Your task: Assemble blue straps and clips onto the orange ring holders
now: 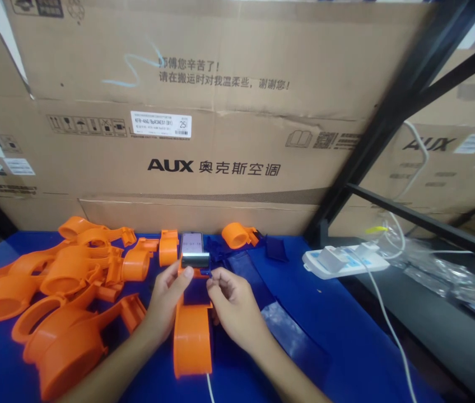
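Observation:
An orange tape dispenser point(193, 341) is held between both hands at the middle front, its round hub toward me. A silvery serrated blade point(195, 260) lies across its far end. My left hand point(169, 294) is closed on the dispenser's left side, thumb near the blade's left end. My right hand point(233, 302) is closed at the right end, thumb and forefinger pinched beside a small dark blue bit; other fingers are partly hidden. Just beyond the blade, a phone point(191, 239) shows running digits. Dark blue plastic pieces point(248, 274) lie right of the hands.
Several orange dispensers point(67, 268) are piled at left; another orange one point(237, 235) lies at the back. A white power strip point(344, 260) with plugs and cables sits right, beside a black metal frame point(389, 101). A large cardboard box point(220, 140) stands behind the blue table surface point(359, 347).

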A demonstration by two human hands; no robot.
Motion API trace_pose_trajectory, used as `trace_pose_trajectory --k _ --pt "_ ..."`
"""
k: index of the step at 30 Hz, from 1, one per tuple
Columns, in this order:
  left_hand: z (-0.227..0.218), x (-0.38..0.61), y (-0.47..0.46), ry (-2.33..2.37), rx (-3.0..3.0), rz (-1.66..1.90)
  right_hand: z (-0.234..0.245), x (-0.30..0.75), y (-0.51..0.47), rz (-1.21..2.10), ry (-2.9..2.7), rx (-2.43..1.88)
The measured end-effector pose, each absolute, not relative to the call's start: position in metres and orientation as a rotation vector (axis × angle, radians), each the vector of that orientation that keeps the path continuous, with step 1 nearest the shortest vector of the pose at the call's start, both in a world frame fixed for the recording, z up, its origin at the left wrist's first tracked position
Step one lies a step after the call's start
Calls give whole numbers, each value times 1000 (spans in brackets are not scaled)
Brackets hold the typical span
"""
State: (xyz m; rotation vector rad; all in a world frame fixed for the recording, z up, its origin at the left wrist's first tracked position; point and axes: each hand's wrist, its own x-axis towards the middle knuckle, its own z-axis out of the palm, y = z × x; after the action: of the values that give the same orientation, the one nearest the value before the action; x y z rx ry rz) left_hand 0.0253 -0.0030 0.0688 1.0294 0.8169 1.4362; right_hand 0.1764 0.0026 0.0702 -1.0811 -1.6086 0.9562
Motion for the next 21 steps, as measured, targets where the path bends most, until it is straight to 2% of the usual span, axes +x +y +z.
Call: trace_pose_trajectory --k 21 --pt "55 24 6 864 1047 1421 66 172 -1 845 -1583 -1191"
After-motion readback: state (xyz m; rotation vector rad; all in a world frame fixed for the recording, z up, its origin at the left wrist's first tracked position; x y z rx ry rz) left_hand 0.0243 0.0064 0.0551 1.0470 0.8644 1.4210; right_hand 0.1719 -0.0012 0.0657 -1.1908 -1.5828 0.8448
